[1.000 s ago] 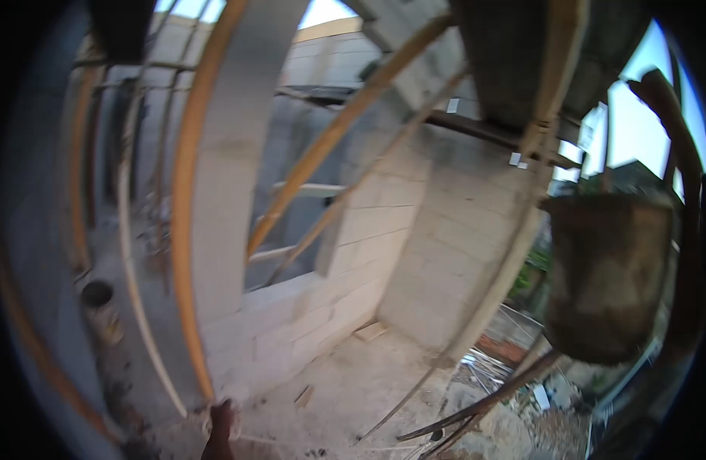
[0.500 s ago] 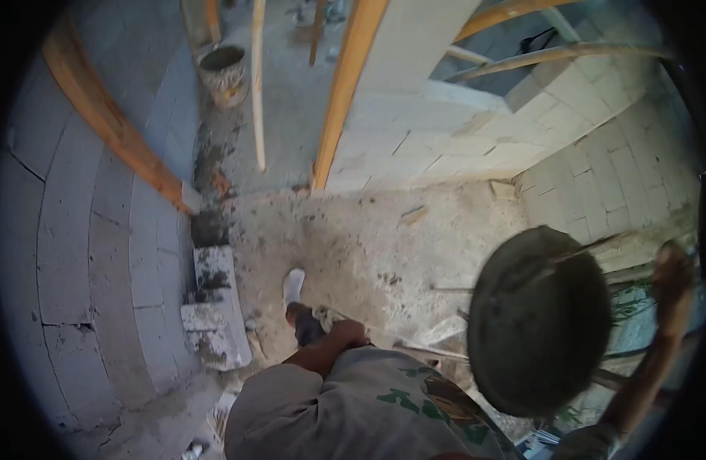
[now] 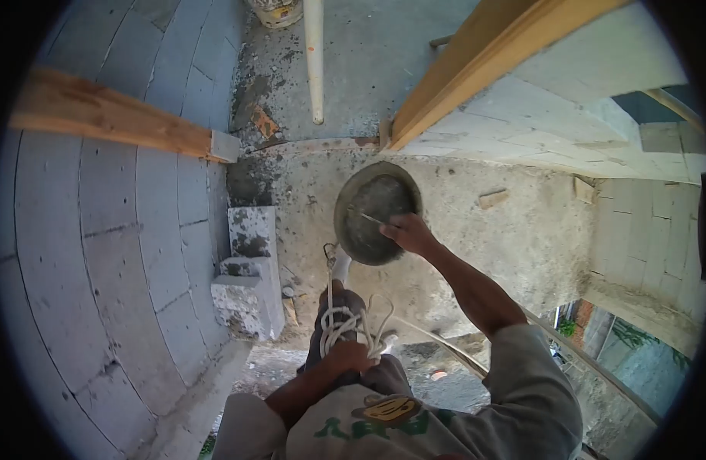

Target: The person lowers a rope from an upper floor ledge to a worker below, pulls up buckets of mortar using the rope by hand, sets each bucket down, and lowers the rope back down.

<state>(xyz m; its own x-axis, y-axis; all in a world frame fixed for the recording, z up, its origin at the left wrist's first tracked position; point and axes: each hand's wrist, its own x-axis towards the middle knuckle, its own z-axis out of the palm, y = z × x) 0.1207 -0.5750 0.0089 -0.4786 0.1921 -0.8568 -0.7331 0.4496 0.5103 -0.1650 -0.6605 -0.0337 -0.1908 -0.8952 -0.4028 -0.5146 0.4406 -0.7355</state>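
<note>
My right hand (image 3: pixel 410 232) is closed round the thin handle of a round, dark, cement-stained bucket (image 3: pixel 353 241). The bucket's open top faces me, and its inside looks grey and wet. It is in front of my legs; whether its base touches the floor cannot be seen. Close to my waist, my left hand (image 3: pixel 350 356) is closed on a bunch of pale rope (image 3: pixel 339 326). A metal hook (image 3: pixel 328 250) shows at the upper end of the rope line, beside my foot.
Grey block walls (image 3: pixel 108 276) rise on the left. Stacked blocks (image 3: pixel 249 287) stand against them. Ahead is a doorway with a wooden frame (image 3: pixel 475 69), a pale pole (image 3: pixel 314 69) and a stained bucket (image 3: pixel 278 13). At lower right the floor ends at an open edge with poles (image 3: pixel 590 368).
My right hand has brought the bucket from the far right, by the open edge, to the middle in front of me. My view has shifted nearer the doorway; the rope shows more clearly.
</note>
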